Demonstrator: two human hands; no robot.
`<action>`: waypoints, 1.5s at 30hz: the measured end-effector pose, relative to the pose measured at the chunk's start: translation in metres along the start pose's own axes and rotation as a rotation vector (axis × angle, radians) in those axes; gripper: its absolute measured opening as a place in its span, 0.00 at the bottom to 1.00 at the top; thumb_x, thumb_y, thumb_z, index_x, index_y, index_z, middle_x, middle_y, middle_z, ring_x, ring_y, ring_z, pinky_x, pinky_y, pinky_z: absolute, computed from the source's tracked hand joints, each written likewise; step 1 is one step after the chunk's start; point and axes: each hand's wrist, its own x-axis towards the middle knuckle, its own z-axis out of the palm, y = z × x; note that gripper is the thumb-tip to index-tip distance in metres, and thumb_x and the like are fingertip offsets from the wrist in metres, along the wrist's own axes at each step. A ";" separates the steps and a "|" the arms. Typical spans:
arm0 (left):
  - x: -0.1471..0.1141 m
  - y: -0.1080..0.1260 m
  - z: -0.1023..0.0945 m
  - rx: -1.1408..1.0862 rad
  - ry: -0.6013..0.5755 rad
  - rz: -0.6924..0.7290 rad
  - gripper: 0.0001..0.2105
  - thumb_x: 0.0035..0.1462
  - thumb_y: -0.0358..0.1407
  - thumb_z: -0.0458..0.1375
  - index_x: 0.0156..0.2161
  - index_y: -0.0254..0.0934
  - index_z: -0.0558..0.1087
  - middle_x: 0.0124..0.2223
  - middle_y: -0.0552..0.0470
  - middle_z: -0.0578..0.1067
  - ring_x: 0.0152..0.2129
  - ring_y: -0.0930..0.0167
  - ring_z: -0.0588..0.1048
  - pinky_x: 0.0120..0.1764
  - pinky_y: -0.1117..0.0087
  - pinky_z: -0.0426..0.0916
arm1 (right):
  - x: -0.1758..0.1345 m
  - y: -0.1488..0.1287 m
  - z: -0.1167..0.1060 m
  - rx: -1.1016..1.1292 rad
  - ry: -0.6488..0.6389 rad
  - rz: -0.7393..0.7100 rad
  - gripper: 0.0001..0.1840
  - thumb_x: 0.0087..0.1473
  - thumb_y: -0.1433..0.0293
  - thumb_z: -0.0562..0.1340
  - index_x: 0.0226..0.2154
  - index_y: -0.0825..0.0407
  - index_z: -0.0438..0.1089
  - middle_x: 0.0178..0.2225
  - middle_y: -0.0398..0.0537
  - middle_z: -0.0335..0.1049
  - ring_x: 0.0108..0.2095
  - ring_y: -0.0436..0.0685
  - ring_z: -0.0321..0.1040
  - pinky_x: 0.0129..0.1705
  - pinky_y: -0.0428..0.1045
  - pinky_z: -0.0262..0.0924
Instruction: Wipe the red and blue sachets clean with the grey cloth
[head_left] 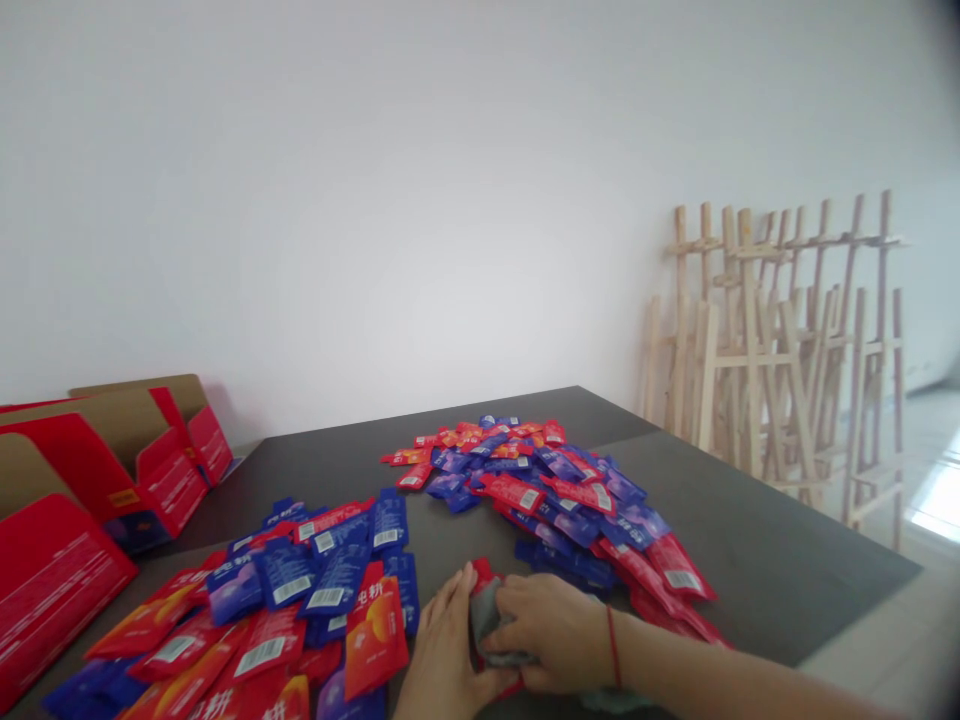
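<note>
At the front edge of the dark table, my left hand [445, 650] steadies a red sachet [482, 570], its fingers along the left side and the thumb across the lower part. My right hand [551, 630], with a red cord at the wrist, grips a grey cloth [491, 625] and presses it against that sachet. Most of the sachet is hidden under the cloth and hands. To the left lies a pile of red and blue sachets [285, 575], close to my left hand. Beyond my right hand spreads a second pile of red and blue sachets [532, 480].
Several red cardboard boxes [172, 490] with open fronts stand along the table's left side. The dark tabletop [720, 500] ends in an edge at the right. Wooden easels [750, 350] lean near the white wall [450, 200], beyond the table.
</note>
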 end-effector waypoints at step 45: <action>0.007 -0.042 0.035 0.032 0.216 0.136 0.50 0.42 0.37 0.66 0.71 0.36 0.50 0.71 0.39 0.59 0.68 0.53 0.56 0.66 0.47 0.55 | 0.034 0.029 -0.007 0.047 -0.023 0.236 0.18 0.52 0.70 0.62 0.47 0.53 0.73 0.51 0.53 0.74 0.45 0.62 0.67 0.46 0.54 0.62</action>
